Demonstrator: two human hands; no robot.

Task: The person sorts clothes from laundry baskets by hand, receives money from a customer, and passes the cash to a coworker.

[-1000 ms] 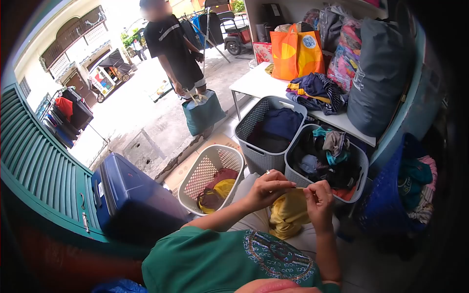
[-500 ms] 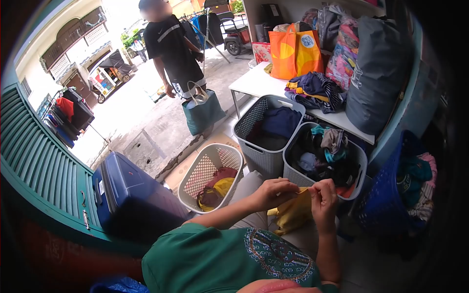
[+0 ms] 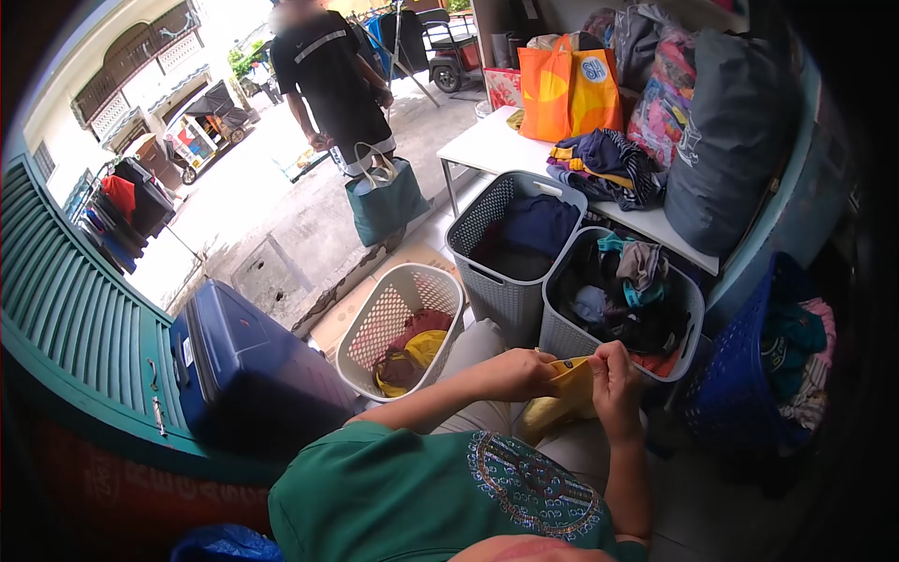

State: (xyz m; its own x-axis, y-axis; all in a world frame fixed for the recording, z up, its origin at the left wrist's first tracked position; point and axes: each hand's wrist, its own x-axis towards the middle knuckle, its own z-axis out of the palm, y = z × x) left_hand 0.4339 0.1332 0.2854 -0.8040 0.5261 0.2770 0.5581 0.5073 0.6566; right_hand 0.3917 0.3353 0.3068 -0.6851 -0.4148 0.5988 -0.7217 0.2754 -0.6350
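Observation:
A yellow cloth (image 3: pixel 562 403) hangs over my lap, its upper edge stretched between my two hands. My left hand (image 3: pixel 523 375) is closed on the edge at one end. At the other end, my right hand (image 3: pixel 615 379) pinches the same edge. Just beyond my left forearm stands a beige basket (image 3: pixel 361 328) holding maroon and yellow clothes (image 3: pixel 417 348). A grey basket (image 3: pixel 506 295) with dark clothes and another grey basket (image 3: pixel 571 328) with mixed clothes stand in front of my hands.
A white table (image 3: pixel 478 150) bears folded clothes, an orange bag (image 3: pixel 548 94) and a large grey sack (image 3: pixel 721 150). A blue basket (image 3: pixel 730 384) is at the right, a blue suitcase (image 3: pixel 253 356) at the left. Outside, a person (image 3: pixel 328 84) has a teal bag (image 3: pixel 389 201).
The yellow cloth's edge is spread wider between my hands, and my left hand has turned and moved slightly down. The view has shifted a little; the person outside appears higher.

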